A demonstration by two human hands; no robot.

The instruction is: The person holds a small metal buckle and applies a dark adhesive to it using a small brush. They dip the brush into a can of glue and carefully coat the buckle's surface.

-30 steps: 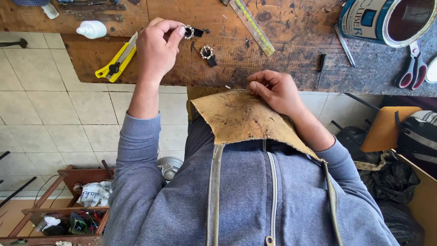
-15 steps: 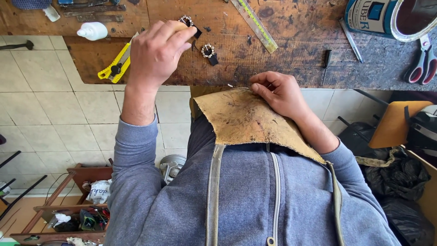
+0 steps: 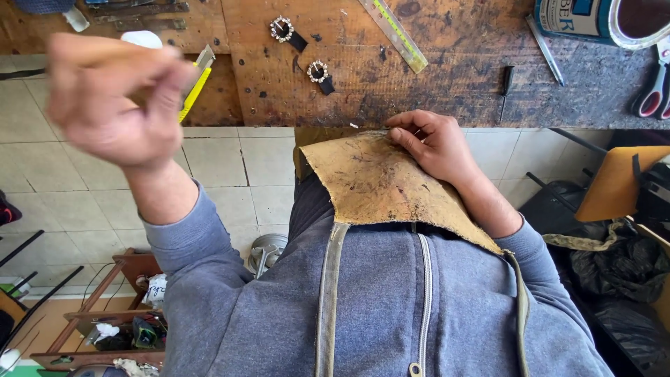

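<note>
My right hand (image 3: 436, 143) lies on a tan leather piece (image 3: 380, 185) draped from the wooden bench edge (image 3: 279, 115) over my lap, and its fingertips pinch the leather's top edge. My left hand (image 3: 115, 105) is raised at the left, blurred, with fingers pinched together and nothing visible in them. Two round rhinestone buckles with black tabs lie on the bench: one (image 3: 281, 29) further back, the other (image 3: 318, 70) nearer the edge. Both are apart from either hand.
A yellow utility knife (image 3: 197, 78) and a white bottle (image 3: 142, 38) sit behind my left hand. A ruler (image 3: 394, 33), a thin metal tool (image 3: 544, 49), an open can (image 3: 600, 17) and red-handled scissors (image 3: 652, 91) lie on the bench. A wooden rack (image 3: 105, 314) stands on the floor.
My left hand let go of the buckle it held at the bench and swung up and to the left. The buckle now lies on the bench. My right hand stayed on the leather.
</note>
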